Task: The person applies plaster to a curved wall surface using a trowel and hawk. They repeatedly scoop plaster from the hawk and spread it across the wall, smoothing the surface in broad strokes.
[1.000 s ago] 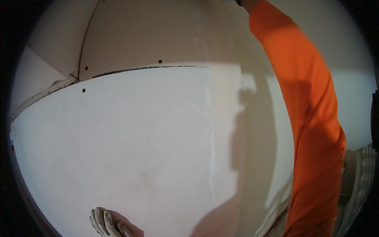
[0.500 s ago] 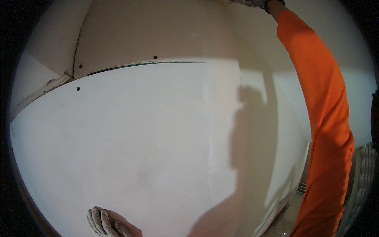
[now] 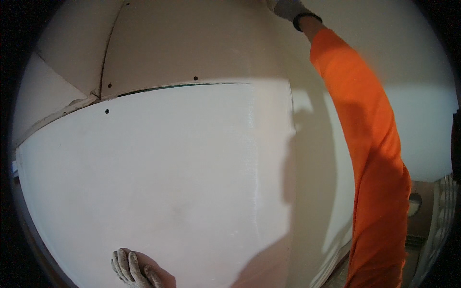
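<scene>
Head view: nearest us, a long orange fabric sleeve (image 3: 372, 158) rises along the right side to a grey-gloved right hand (image 3: 286, 8), cut off by the top edge, so we cannot tell whether it is closed or holding anything. At lower left, our dusty grey-gloved left hand (image 3: 130, 268) is open, fingers loosely bent, gripping nothing, against a broad, flat white wallboard (image 3: 182, 153). The board spreads above and to the right of that hand, and below the other. We judge it stiff, fairly heavy and chalky-smooth, with brittle edges; flat palms on its face, or support along its edges, would suit. Beyond a thin dark gap (image 3: 165, 87) lies a shadowed tan panel (image 3: 163, 43).
</scene>
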{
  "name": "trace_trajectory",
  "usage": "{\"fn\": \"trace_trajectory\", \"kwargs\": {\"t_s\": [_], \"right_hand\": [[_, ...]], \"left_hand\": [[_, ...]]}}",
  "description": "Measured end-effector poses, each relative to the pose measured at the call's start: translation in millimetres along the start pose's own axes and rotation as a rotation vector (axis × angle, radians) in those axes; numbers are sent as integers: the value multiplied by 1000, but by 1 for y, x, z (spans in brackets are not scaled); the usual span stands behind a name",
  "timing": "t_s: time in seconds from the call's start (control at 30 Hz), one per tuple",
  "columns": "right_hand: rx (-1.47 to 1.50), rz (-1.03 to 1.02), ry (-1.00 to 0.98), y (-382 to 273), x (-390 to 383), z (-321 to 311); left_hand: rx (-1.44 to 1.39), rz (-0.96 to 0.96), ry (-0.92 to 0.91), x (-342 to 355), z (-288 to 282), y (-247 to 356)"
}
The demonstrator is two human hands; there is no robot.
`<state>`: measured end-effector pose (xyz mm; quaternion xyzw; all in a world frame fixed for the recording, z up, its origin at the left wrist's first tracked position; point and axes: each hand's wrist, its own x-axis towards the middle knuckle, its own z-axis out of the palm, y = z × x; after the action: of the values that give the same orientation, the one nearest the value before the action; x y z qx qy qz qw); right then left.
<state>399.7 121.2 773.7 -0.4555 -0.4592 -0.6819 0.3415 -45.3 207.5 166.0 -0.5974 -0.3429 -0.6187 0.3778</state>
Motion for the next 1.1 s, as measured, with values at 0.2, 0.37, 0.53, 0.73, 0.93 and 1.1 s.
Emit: {"fn": "trace_trajectory", "kwargs": {"t_s": [0.2,0.37,0.53,0.73,0.93,1.1], "right_hand": [[-220,109,-65,-55,-31,34],[-109,-27,199,-77,-34,37],[65,15,-106,-75,-6,-22],[-65,11,-80,-38,27,-67],[-98,-20,-69,-30,30,-41],[-96,-34,-67,-45,22,-24]], "left_hand": [[26,6,-17,3,-2,-1],[44,19,-1,2,-4,-2],[91,-9,-40,-3,5,6],[207,22,-79,-6,-1,4],[6,3,10,4,-1,3],[30,-5,-14,1,-3,1]]}}
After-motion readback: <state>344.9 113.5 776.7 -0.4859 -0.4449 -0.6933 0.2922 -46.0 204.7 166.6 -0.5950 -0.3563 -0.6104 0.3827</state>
